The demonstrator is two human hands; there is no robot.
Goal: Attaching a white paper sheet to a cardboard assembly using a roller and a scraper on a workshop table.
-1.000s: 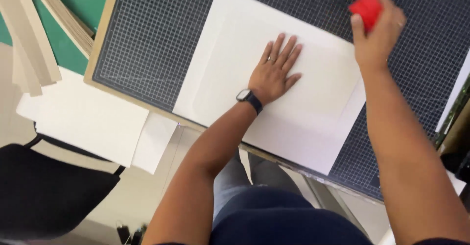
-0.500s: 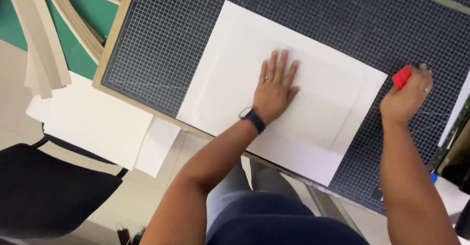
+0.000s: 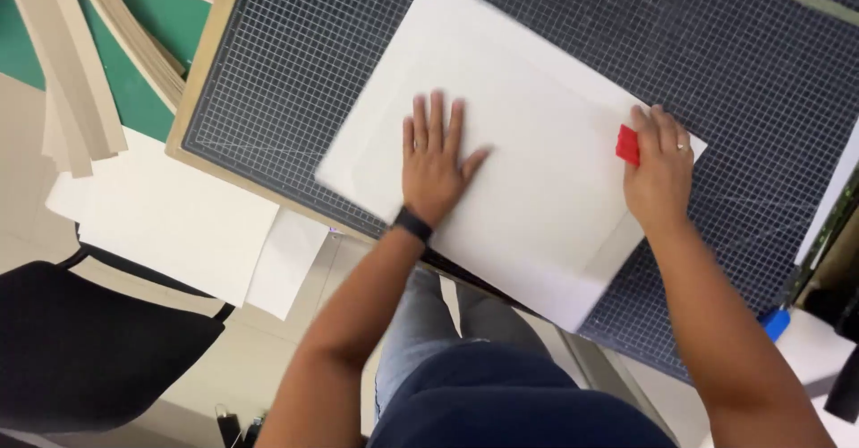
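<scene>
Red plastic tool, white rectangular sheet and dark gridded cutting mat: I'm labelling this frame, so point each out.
Red plastic tool (image 3: 627, 145), head view, its exposed flat face.
White rectangular sheet (image 3: 537, 99), head view, bare upper area.
Dark gridded cutting mat (image 3: 295, 81), head view, bare left part.

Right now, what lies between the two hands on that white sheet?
In the head view, only bare white sheet lies between the flat left hand and the right hand holding the small red tool.
</scene>
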